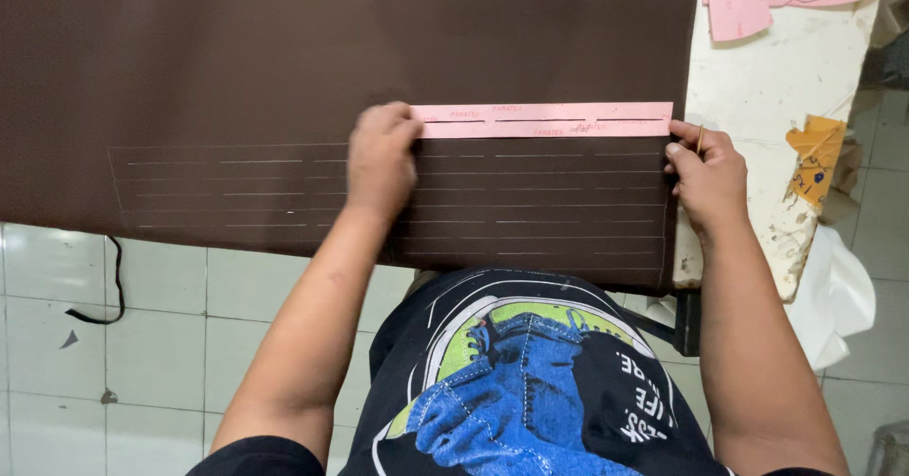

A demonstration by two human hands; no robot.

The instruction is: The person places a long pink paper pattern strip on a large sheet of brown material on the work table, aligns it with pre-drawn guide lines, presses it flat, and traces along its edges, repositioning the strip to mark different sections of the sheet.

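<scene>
A long pink paper template strip (544, 121) lies flat across the right centre of the frame, on a large sheet of dark brown material (284, 59) that covers most of the upper picture. The left hand (379, 159) presses down on the strip's left end with its fingers curled, knuckles up. The right hand (705, 173) pinches the right end at the sheet's edge and holds a thin pencil-like marker (700, 139) between closed fingers — its tip is too small to make out.

Below the strip, the brown sheet already carries rows of pale traced lines (227, 192), two blocks side by side from the left centre to under the right hand. Judging by these, much of the lower band is marked, and the strip now sits just above the topmost row; the wide upper part of the sheet shows no lines.

Outward — a worn white table edge (757, 78) at the upper right bears more pink pattern pieces (739, 2) and an orange scrap (814, 154). White floor tiles (142, 343) fill the lower left.
</scene>
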